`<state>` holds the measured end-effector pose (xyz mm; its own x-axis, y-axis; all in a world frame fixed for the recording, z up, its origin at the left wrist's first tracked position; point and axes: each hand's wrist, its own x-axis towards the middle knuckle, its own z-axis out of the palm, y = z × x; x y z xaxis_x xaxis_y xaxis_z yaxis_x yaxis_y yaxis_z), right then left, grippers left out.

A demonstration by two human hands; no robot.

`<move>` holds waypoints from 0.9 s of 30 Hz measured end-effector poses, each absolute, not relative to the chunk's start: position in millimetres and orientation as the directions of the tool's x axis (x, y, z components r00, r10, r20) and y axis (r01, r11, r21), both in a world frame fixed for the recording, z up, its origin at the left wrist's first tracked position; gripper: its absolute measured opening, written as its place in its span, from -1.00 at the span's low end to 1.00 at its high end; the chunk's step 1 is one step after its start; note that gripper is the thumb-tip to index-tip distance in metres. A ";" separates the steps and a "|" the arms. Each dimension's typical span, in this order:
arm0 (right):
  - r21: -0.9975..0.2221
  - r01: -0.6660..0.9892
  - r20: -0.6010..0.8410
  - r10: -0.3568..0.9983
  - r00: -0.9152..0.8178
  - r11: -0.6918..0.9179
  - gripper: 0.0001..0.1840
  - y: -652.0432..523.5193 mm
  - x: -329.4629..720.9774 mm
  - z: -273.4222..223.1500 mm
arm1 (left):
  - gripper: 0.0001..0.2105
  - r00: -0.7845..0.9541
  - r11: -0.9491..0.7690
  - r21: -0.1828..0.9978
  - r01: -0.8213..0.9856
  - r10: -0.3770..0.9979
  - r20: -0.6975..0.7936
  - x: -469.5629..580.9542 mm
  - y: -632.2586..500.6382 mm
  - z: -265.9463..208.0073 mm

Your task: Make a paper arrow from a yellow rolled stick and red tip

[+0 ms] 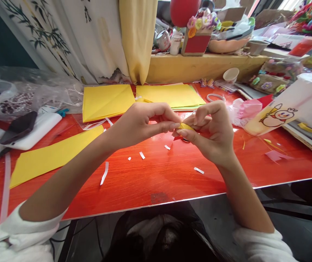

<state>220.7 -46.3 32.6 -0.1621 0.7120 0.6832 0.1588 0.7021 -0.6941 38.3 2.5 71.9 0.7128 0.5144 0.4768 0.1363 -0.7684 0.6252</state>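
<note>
A small folded piece of yellow paper (186, 126) is held up over the middle of the red table. My left hand (152, 120) pinches its left end between thumb and fingertips. On the other side, my right hand (212, 127) grips the piece with thumb below and curled fingers behind, which hide part of it. Beyond my hands lie two stacks of yellow paper, one at the left (108, 102) and one at the right (169, 95). A long yellow paper strip (55, 154) lies under and beside my left forearm.
White paper scraps (142, 155) are scattered on the red table (145, 182). At right stand a cup with a snowman print (277, 116) and pink plastic (247, 109). Plastic bags (33, 94) and a white box-like object (40, 131) lie at left. A crowded ledge (172, 67) runs behind.
</note>
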 end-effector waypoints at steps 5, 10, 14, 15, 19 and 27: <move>-0.696 0.178 0.678 0.718 -0.155 0.696 -0.67 -46.5 221.2 32.8 | -0.82 0.712 -0.768 0.623 0.145 0.518 0.473 38.7 2.1 72.1; -0.704 0.169 0.672 0.724 -0.154 0.689 -0.69 -48.3 221.2 34.1 | -0.84 0.722 -0.775 0.618 0.134 0.503 0.475 38.4 2.7 72.3; -0.701 0.167 0.674 0.720 -0.162 0.694 -0.68 -47.9 221.2 33.9 | -0.87 0.720 -0.768 0.630 0.116 0.502 0.479 38.0 2.4 72.8; -0.696 0.163 0.678 0.715 -0.169 0.699 -0.68 -47.7 221.2 33.9 | -0.88 0.720 -0.767 0.632 0.113 0.501 0.480 38.0 2.1 73.0; -0.692 0.148 0.686 0.707 -0.173 0.707 -0.68 -48.4 220.8 35.3 | -0.88 0.723 -0.760 0.639 0.120 0.508 0.468 37.7 1.2 73.8; -0.683 0.139 0.696 0.697 -0.171 0.717 -0.69 -48.4 220.0 35.1 | -0.86 0.717 -0.768 0.630 0.120 0.505 0.480 38.0 1.0 72.9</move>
